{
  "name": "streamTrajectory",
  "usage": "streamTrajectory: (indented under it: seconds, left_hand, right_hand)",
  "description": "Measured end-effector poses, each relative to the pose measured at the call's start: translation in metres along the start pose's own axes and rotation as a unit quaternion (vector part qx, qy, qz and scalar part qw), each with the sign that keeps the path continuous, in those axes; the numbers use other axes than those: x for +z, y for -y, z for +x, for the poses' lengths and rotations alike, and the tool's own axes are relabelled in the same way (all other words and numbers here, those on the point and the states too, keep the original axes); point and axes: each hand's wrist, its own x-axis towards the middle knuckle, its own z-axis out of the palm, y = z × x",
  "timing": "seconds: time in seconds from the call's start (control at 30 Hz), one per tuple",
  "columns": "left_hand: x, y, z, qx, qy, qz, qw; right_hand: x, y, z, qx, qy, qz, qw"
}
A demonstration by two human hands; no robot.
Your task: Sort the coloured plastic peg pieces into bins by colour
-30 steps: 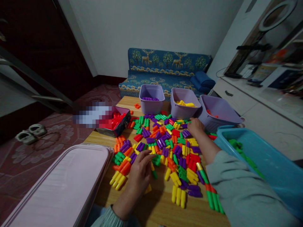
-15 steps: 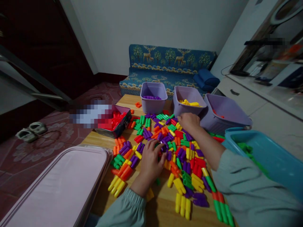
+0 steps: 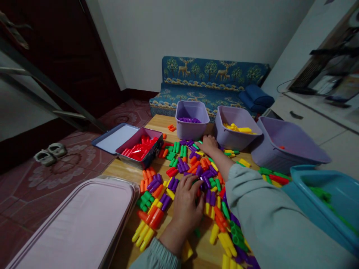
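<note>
While amid blocks [image 3: 179, 164], left hand [image 3: 187, 203] inside table [image 3: 119, 170] edge

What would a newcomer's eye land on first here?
A bright heap of plastic pegs in purple, green, orange, yellow and red covers the middle of the wooden table, the left hand laid on its near side and the right hand at its far edge. Behind it stand three lilac tubs; a blue tub sits at the right.
</note>
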Motion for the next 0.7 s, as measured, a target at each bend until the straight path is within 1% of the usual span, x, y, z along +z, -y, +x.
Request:
streamTrajectory:
  seconds: [0.1, 0.27, 0.43, 0.5, 0.6, 0.67, 0.7]
  left_hand:
    - [0.001, 0.001, 0.002, 0.004, -0.001, 0.003, 1.0]
    - [0.001, 0.001, 0.003, 0.019, 0.0, 0.02, 1.0]
    - [-0.005, -0.008, 0.008, 0.013, -0.001, 0.018, 1.0]
    - [-0.014, -0.012, 0.014, 0.01, -0.004, 0.01, 1.0]
    - [-0.035, -0.01, 0.034, -0.007, -0.025, 0.007, 1.0]
    - [-0.052, -0.004, 0.055, -0.041, -0.053, 0.06, 0.996]
    - [-0.06, 0.001, 0.067, -0.06, -0.054, 0.103, 0.991]
  right_hand:
    - [-0.003, 0.001, -0.01, -0.012, -0.014, -0.001, 1.0]
    - [-0.009, -0.003, -0.028, -0.05, -0.001, 0.018, 0.999]
    - [-0.011, -0.008, -0.045, -0.065, 0.003, 0.04, 0.997]
    - [-0.011, -0.01, -0.054, -0.07, -0.004, 0.054, 0.996]
    - [-0.008, -0.014, -0.068, -0.079, -0.023, 0.075, 0.994]
    - [-0.006, -0.016, -0.077, -0.081, -0.035, 0.086, 0.992]
    - [-0.005, -0.018, -0.08, -0.08, -0.041, 0.092, 0.992]
